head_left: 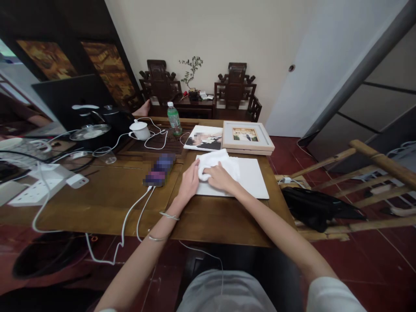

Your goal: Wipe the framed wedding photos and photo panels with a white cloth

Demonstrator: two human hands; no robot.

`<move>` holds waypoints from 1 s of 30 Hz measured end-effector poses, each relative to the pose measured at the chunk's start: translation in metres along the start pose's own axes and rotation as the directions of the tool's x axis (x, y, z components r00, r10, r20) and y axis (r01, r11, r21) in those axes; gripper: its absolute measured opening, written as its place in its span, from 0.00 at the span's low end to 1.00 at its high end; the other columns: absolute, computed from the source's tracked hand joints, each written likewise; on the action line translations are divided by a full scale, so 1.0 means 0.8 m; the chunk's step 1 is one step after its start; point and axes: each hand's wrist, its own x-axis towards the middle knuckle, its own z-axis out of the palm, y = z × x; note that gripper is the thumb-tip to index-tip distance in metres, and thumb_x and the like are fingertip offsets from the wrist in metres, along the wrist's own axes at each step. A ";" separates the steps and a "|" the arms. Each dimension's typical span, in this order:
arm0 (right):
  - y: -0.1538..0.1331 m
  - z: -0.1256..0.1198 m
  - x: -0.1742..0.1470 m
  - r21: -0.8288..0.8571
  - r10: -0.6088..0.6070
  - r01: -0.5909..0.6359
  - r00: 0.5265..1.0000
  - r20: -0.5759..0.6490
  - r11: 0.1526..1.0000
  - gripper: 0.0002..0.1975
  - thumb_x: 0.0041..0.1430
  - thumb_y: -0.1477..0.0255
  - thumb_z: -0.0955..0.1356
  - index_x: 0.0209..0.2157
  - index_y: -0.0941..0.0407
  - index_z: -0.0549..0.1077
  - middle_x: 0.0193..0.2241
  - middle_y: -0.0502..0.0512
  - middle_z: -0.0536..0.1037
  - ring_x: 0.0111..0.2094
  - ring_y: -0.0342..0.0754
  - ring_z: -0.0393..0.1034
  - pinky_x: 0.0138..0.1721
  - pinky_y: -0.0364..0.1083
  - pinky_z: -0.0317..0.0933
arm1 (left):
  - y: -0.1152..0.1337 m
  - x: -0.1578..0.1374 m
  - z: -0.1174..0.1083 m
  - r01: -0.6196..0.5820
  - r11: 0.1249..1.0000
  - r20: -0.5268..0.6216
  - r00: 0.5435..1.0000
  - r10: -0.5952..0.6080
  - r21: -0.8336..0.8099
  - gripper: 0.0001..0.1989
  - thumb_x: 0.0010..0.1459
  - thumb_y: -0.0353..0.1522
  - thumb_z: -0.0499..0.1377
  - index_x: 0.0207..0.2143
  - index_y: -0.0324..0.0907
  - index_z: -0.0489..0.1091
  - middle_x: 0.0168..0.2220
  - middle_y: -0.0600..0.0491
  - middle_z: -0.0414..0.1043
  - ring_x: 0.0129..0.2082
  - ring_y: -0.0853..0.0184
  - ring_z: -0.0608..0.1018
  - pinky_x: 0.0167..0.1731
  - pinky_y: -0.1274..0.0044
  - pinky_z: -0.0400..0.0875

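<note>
A flat white board [253, 177] lies near the front edge of the wooden table. On its left half rests a bunched white cloth [216, 161]. My right hand [219, 177] is closed on the cloth, its fingers bent and pressed down into the folds. My left hand [189, 178] grips the board's left edge, beside the cloth, with part of its fingers hidden. Behind the board are a photo print [204, 138] and a pale picture frame [248, 135] with a photo in it, stacked on another flat frame-like piece.
On the wooden table [201, 221], a phone [159, 170] with white cables lies to the left. Farther left are a power strip [40, 184], a clear cup [104, 155], a lidded white cup [139, 130] and a bottle [174, 119]. A bamboo chair [341, 160] stands right. Someone's foot [143, 108] shows behind.
</note>
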 end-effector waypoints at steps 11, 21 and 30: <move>-0.005 -0.049 -0.076 0.117 -0.072 0.042 0.961 0.266 0.992 0.19 0.47 0.81 0.59 0.38 0.57 0.76 0.32 0.57 0.78 0.34 0.51 0.69 0.36 0.44 0.57 | -0.009 -0.004 0.008 -0.136 0.960 0.259 0.963 0.070 0.245 0.25 0.67 0.38 0.41 0.56 0.32 0.62 0.61 0.39 0.60 0.63 0.59 0.60 0.62 0.64 0.54; 0.041 -0.034 0.028 -0.020 0.241 -0.241 0.970 0.030 0.970 0.21 0.56 0.76 0.60 0.50 0.56 0.73 0.47 0.60 0.77 0.48 0.55 0.69 0.47 0.46 0.58 | -0.014 -0.004 0.010 -0.236 0.899 0.309 0.944 0.121 0.370 0.22 0.65 0.33 0.45 0.57 0.33 0.62 0.60 0.39 0.60 0.63 0.57 0.61 0.60 0.62 0.57; 0.025 -0.027 0.081 0.012 0.180 -0.181 0.983 0.047 0.983 0.21 0.55 0.76 0.60 0.50 0.56 0.74 0.50 0.57 0.75 0.50 0.55 0.68 0.49 0.45 0.59 | -0.012 -0.004 0.006 -0.230 0.892 0.290 0.950 0.118 0.390 0.21 0.63 0.32 0.47 0.56 0.34 0.63 0.59 0.39 0.63 0.60 0.56 0.65 0.58 0.62 0.61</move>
